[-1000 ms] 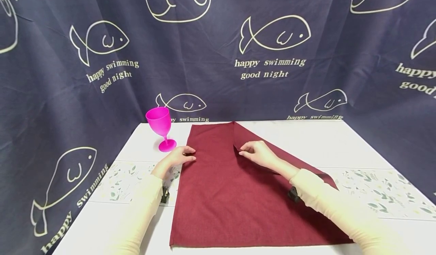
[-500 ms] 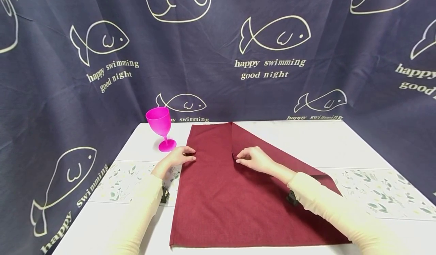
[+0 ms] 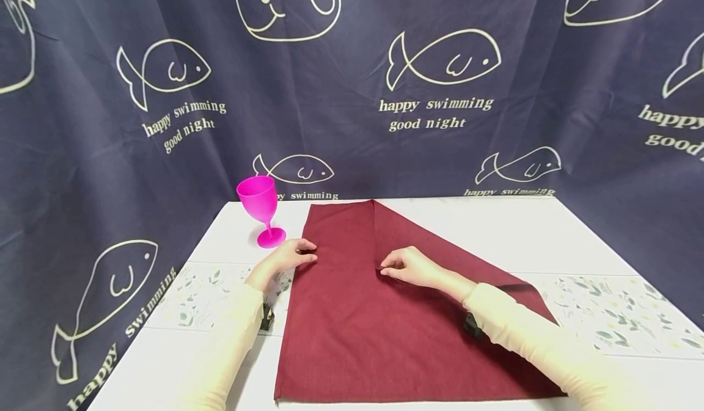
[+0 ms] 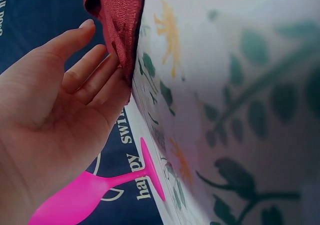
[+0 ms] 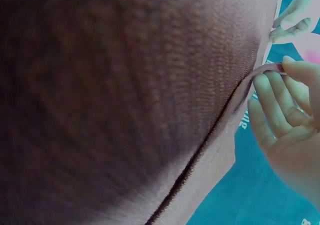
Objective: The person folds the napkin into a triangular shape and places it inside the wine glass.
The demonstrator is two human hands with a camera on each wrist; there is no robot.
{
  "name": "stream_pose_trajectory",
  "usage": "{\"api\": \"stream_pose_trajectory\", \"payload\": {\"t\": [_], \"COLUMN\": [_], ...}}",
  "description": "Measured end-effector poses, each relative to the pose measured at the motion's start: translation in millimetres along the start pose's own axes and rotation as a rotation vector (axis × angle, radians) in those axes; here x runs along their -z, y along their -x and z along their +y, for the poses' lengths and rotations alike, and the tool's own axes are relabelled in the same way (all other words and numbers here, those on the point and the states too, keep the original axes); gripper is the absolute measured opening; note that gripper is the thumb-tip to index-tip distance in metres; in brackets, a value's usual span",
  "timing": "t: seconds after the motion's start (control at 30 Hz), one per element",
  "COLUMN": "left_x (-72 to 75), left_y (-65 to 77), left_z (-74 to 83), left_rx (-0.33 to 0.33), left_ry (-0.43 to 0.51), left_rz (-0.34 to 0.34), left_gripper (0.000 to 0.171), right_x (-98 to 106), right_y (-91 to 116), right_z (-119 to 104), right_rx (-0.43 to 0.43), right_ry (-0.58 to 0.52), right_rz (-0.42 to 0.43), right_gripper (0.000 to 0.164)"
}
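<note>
A dark red cloth (image 3: 341, 325) lies spread on the table, its far right corner folded over toward the middle. My right hand (image 3: 409, 267) pinches the tip of that folded corner between thumb and fingers; the right wrist view shows the cloth edge (image 5: 272, 69) caught there, just above the layer below. At the cloth's left edge my left hand (image 3: 286, 257) rests with relaxed fingers. In the left wrist view its fingers (image 4: 97, 80) touch the cloth's edge, the thumb standing apart. Beyond the left hand stands a bright pink goblet (image 3: 260, 200), upright.
The white table (image 3: 467, 215) has a leaf-patterned band (image 3: 621, 313) running across it. Behind it hangs a dark blue curtain (image 3: 352, 112) with fish drawings. A small black object (image 3: 267, 317) shows under the left wrist.
My right hand has moved slightly toward me and left, drawing the folded corner down nearer the cloth below. The left hand and the goblet stay in place.
</note>
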State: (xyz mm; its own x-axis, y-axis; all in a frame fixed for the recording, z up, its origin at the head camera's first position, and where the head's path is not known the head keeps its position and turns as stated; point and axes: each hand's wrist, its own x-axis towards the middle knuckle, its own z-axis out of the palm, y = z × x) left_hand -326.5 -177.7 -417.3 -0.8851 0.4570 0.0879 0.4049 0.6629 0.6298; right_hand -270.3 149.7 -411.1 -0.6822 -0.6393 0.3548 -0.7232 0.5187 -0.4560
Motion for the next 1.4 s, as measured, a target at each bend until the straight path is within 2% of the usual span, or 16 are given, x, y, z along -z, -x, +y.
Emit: {"api": "stream_pose_trajectory", "payload": {"t": [0.47,0.67,0.93,1.03,1.2,1.4], "left_x": [-1.0,0.0,2.2,2.5,1.3,0.3], "left_y": [0.8,0.8,0.4,0.2,0.2,0.3], "left_z": [1.7,1.4,-2.4,-2.1,-0.7,0.0], "left_rx": [0.012,-0.006,-0.008,-0.016,-0.023,-0.020], "left_ry": [0.009,0.001,0.008,-0.004,-0.012,-0.012], "left_rz": [0.000,-0.007,-0.012,-0.011,-0.006,-0.003], "left_gripper": [0.031,0.032,0.034,0.034,0.032,0.031], "right_x": [-4.0,-4.1,-7.5,-8.7,-9.3,-7.7], "right_y": [1.9,2.1,1.1,1.2,1.8,2.7], "right_z": [4.6,4.4,3.8,2.2,-0.5,-1.3], "right_rx": [-0.001,0.009,0.084,0.096,0.067,0.072], "right_ry": [-0.022,-0.024,0.005,0.019,0.027,0.021], "right_rz": [-0.054,-0.040,-0.011,-0.041,-0.100,-0.109], "right_gripper": [0.010,0.008,0.006,0.007,0.010,0.012]}}
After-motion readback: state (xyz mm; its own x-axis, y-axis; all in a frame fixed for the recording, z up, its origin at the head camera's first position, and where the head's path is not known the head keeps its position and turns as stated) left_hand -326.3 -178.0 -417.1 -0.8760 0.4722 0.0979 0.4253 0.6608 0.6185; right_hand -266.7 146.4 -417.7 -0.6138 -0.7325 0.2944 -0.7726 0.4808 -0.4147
